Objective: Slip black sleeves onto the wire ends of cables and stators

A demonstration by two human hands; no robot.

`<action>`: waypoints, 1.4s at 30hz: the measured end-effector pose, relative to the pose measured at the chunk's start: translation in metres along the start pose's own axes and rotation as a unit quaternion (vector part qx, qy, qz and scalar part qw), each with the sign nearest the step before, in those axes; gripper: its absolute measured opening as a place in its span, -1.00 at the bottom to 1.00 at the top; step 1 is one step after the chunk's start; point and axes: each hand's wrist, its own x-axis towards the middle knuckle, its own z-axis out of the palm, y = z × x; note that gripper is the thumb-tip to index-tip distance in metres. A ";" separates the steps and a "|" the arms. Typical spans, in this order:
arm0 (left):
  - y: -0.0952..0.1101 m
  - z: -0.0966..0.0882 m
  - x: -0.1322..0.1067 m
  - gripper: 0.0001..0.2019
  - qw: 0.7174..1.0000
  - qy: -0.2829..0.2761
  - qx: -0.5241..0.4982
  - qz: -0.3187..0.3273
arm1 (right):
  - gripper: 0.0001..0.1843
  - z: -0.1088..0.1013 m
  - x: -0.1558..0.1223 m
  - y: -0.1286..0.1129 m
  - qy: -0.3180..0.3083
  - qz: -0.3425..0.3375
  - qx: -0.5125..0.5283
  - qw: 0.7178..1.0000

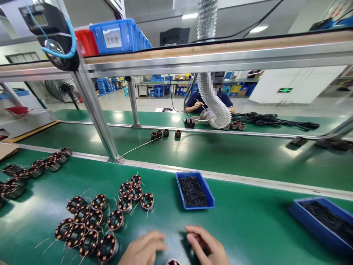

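At the bottom middle, a wound stator (173,262) with copper coils shows only its top rim; the frame edge cuts off the rest. My left hand (146,246) is just left of it, slightly blurred, its fingers stretched out and apart with nothing visible in them. To the right, my right hand (205,244) has its fingers curled and the thumb near the index fingertip; whatever they may hold is hidden. Left of my hands stand several copper-wound stators (95,219) with loose wire ends. Beyond my hands lies a blue tray (180,195) of short black tube pieces (193,191).
Another blue tray (309,224) of black pieces stands at right. More stators (52,163) line the far left. A metal post (95,88) rises from the bench divider (234,179). Across the bench, a person (193,105) works behind a clear flexible duct (212,99).
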 end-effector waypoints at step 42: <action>-0.015 0.028 0.007 -0.75 0.999 0.035 0.033 -0.003 | -0.81 0.029 0.015 -0.032 0.003 -0.226 -0.088 0.970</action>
